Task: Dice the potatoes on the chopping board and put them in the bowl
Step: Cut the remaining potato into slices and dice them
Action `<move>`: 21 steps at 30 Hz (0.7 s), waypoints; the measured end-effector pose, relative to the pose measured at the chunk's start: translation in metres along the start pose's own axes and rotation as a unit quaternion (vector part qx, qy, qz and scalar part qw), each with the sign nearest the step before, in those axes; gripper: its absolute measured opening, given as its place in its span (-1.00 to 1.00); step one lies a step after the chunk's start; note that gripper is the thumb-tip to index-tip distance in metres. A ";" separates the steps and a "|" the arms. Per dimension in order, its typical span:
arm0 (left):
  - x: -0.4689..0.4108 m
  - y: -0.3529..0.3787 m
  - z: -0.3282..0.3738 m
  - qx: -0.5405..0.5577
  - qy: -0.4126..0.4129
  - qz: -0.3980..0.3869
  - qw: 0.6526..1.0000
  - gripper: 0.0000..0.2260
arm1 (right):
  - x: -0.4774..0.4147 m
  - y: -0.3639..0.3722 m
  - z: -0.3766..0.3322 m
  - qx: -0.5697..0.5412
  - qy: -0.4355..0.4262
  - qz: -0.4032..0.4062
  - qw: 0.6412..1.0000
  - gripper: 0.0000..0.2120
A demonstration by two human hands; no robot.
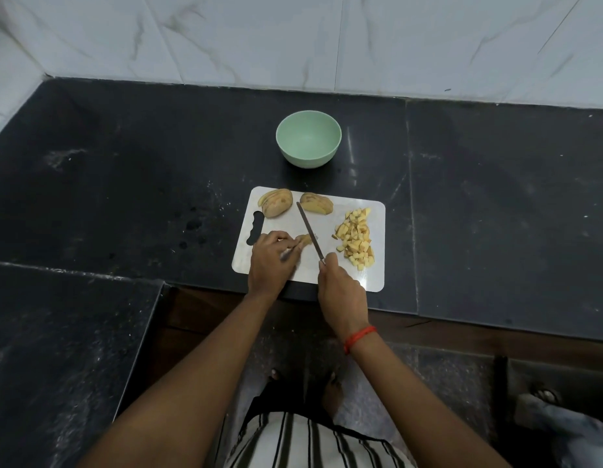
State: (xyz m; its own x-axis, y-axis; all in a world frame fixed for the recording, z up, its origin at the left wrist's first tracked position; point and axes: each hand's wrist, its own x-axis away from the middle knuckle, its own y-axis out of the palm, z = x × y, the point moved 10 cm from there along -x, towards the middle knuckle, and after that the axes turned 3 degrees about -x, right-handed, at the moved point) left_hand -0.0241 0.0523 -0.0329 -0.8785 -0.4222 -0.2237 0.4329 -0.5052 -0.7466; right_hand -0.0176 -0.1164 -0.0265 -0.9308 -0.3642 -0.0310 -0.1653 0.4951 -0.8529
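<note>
A white chopping board (374,278) lies on the black counter. My left hand (269,261) holds a small potato piece (304,240) down near the board's left side. Just right of that piece, the blade of a knife (310,231) points away from me, its handle gripped by my right hand (340,292). A partly peeled potato (275,202) and a potato half (316,203) lie along the far edge. A heap of diced potato (356,238) covers the board's right side. A pale green bowl (308,138) stands behind the board with nothing inside.
The black stone counter (124,184) wraps round to a lower section at my left. A white marble wall (293,38) rises behind it. The counter's front edge runs just under the board. A second person's feet (543,396) are at the lower right.
</note>
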 end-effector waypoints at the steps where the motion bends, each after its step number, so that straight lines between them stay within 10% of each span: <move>1: 0.000 0.001 0.000 -0.001 -0.002 -0.001 1.000 -0.80 | -0.001 0.002 0.001 0.001 -0.001 -0.006 1.000 -0.82; 21: -0.003 0.000 0.000 -0.026 -0.008 -0.023 0.999 -0.78 | -0.006 0.017 -0.013 0.058 -0.027 -0.040 0.997 -0.82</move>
State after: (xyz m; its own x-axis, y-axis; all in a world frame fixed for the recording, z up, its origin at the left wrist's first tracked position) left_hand -0.0213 0.0539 -0.0321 -0.8934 -0.4121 -0.1791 0.3813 -0.4843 -0.7875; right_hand -0.0188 -0.0955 -0.0346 -0.8971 -0.4417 0.0147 -0.1968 0.3695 -0.9082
